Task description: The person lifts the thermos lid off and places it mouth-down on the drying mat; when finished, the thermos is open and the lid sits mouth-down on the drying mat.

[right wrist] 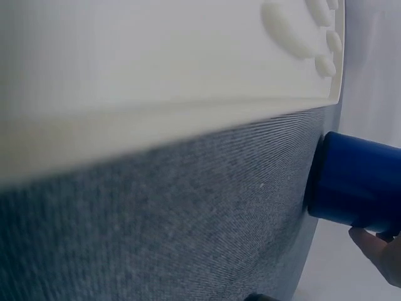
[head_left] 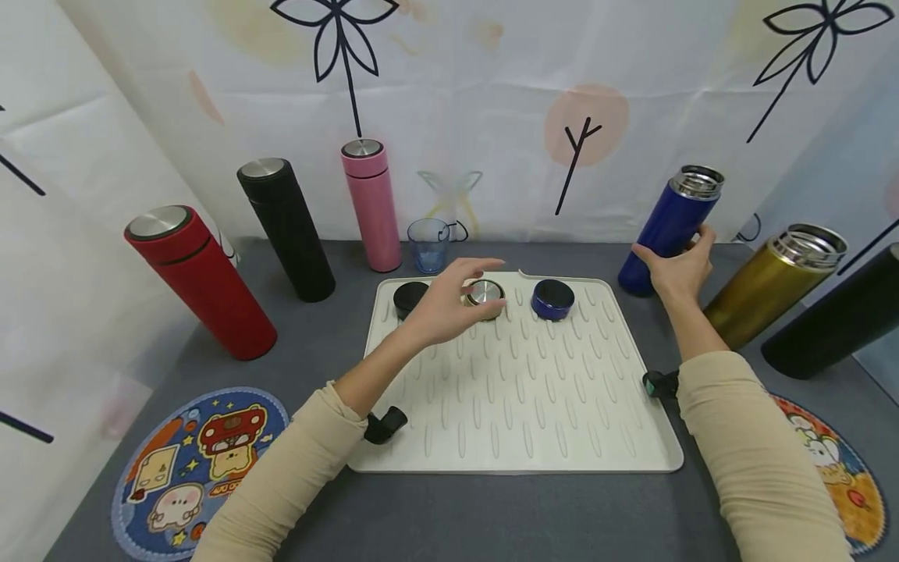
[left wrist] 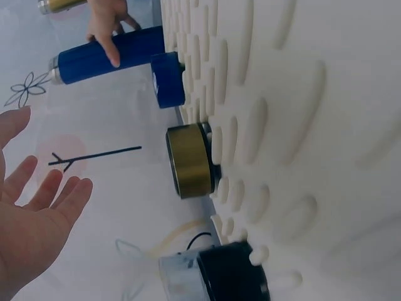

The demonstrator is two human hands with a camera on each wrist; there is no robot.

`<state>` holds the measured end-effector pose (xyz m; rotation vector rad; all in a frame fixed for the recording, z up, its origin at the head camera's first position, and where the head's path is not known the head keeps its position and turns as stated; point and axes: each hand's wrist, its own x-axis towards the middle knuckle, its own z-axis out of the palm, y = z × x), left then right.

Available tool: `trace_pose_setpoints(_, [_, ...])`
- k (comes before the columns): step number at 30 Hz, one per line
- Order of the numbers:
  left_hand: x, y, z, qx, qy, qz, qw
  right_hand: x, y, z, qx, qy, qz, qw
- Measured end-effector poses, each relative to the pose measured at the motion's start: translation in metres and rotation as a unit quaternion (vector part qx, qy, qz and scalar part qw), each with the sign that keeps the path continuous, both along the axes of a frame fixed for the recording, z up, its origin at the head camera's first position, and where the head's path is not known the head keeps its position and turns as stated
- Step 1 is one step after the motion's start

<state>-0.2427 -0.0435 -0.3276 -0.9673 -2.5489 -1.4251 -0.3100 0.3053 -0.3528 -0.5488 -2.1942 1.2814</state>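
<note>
My right hand (head_left: 678, 272) grips a lidless blue thermos bottle (head_left: 663, 226), thumb on one side and fingers on the other. The bottle stands at the back right, its steel neck bare; its base is by the cloth in the right wrist view. My left hand (head_left: 449, 303) hovers over the white ridged mat (head_left: 520, 421) with fingers spread and nothing between them. It is nearest a gold lid (left wrist: 190, 160) with a steel-coloured face, and a gap shows between them in the left wrist view. On either side lie a black lid (head_left: 407, 297) and a blue lid (head_left: 552, 301).
Capped red (head_left: 204, 281), black (head_left: 289, 234) and pink (head_left: 374, 211) bottles stand at the left and back, beside a clear blue cup (head_left: 428, 248). A lidless gold bottle (head_left: 772, 285) and a dark bottle (head_left: 836, 320) stand right. Round cartoon mats (head_left: 204, 468) lie at both sides.
</note>
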Motion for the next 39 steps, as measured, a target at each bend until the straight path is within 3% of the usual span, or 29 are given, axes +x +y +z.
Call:
trace_pose_setpoints(6, [0.003, -0.022, 0.005, 0.021, -0.002, 0.034, 0.9992, 0.001, 0.004, -0.002, 0.000, -0.024, 0.009, 0.9997])
trace_pose_setpoints(10, [0.003, -0.035, 0.004, 0.059, 0.004, 0.063, 0.9963, 0.003, 0.003, -0.001, 0.001, -0.034, 0.031, 0.9989])
trace_pose_setpoints(21, [0.016, -0.063, -0.002, 0.135, 0.007, 0.162, 0.9776, 0.014, -0.003, 0.004, -0.038, -0.033, 0.049, 0.9975])
trace_pose_setpoints(25, [0.023, -0.078, 0.000, 0.152, 0.005, 0.213, 0.9650, 0.022, -0.009, 0.008, -0.042, -0.049, 0.063, 0.9959])
trace_pose_setpoints(30, [0.034, -0.101, -0.006, 0.179, -0.007, 0.301, 0.9364, 0.037, -0.017, 0.011, -0.005, -0.070, 0.095, 0.9930])
trace_pose_setpoints(34, [0.039, -0.119, -0.012, 0.186, 0.027, 0.353, 0.9165, 0.053, -0.022, 0.014, 0.034, -0.075, 0.124, 0.9889])
trace_pose_setpoints(39, [0.045, -0.138, -0.017, 0.183, 0.066, 0.383, 0.9028, 0.068, -0.029, 0.013, 0.093, -0.066, 0.181, 0.9769])
